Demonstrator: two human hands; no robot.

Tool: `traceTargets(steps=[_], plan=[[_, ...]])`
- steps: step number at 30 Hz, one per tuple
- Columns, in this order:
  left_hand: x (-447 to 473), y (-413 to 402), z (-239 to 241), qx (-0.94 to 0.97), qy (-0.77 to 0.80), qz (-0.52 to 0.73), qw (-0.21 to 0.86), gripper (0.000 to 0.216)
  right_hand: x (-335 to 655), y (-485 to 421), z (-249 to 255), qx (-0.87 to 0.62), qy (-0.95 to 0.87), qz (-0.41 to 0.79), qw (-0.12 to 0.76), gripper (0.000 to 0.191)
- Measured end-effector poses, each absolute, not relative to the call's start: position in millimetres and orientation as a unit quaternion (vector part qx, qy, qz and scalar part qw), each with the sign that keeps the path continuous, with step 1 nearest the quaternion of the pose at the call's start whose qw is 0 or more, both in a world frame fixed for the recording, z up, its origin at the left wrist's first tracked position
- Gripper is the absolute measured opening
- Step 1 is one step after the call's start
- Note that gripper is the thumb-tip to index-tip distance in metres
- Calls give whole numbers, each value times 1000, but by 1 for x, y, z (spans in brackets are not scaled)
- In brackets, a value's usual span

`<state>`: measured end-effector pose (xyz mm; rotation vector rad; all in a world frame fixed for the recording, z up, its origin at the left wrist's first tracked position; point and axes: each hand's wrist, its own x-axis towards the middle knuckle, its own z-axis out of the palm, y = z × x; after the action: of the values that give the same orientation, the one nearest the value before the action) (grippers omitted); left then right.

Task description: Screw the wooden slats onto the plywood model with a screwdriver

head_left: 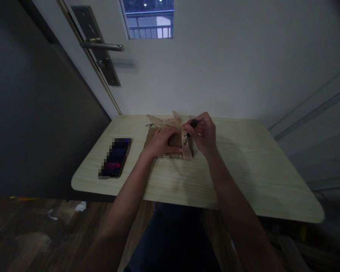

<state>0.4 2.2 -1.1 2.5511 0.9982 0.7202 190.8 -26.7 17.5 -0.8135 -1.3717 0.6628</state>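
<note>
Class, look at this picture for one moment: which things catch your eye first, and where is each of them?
At the middle of the pale table, the left hand lies on a brown board, while the right hand pinches a dark-handled tool over a wooden strip. A phone with a lit screen lies on the table's left side. A metal door handle shows at the upper left.
</note>
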Motion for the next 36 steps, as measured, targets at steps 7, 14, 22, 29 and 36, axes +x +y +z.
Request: traceTargets(steps=[7, 14, 22, 29, 36], plan=[[1, 1, 1, 890, 351, 248, 151, 60, 191, -24, 15, -349, -627, 300, 628, 35], [1, 2, -1, 892, 349, 248, 147, 65, 192, -29, 22, -306, -662, 284, 622, 32], [-1, 4, -4, 889, 349, 253, 154, 73, 193, -27, 24, -279, -663, 345, 603, 47], [0, 4, -5, 887, 360, 252, 142, 69, 188, -26, 21, -294, -625, 329, 645, 31], [0, 5, -5, 891, 345, 257, 141, 67, 186, -31, 25, -277, -646, 337, 627, 34]])
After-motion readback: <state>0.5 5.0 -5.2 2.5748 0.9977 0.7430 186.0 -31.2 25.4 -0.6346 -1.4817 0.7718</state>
